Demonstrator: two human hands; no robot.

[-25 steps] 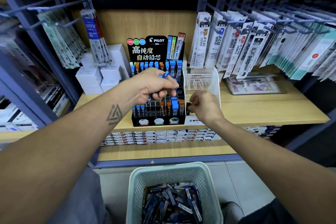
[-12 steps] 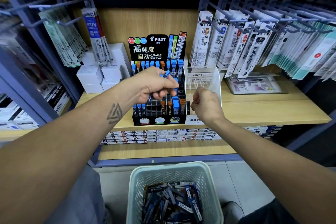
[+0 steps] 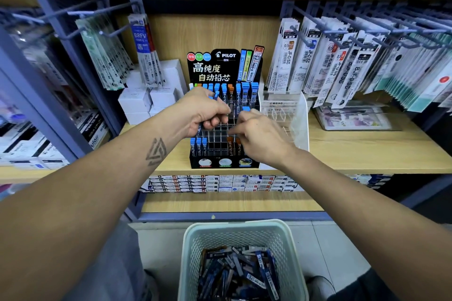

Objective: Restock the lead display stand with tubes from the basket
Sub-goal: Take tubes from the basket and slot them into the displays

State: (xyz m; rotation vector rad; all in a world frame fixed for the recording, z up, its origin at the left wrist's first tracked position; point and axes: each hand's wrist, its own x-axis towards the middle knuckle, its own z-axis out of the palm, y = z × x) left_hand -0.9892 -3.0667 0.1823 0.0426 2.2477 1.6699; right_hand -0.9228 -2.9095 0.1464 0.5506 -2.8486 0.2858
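Observation:
The black Pilot lead display stand sits on the wooden shelf, with blue- and orange-capped tubes in some slots and other slots bare. My left hand is in front of its upper rows and grips a small bundle of lead tubes, whose blue caps stick out above the fist. My right hand is just to the right, thumb and forefinger stretched toward the left hand, and I see no tube between them. The pale green basket stands on the floor below, holding several dark blue tubes.
A clear acrylic MONO holder stands right of the stand. White boxes are stacked to its left. Refill packs hang from hooks at right and left. Flat boxes line the lower shelf.
My right hand has moved up and left from the stand's lower right corner to meet the left hand, its fist loosening. The left hand stays put with its bundle.

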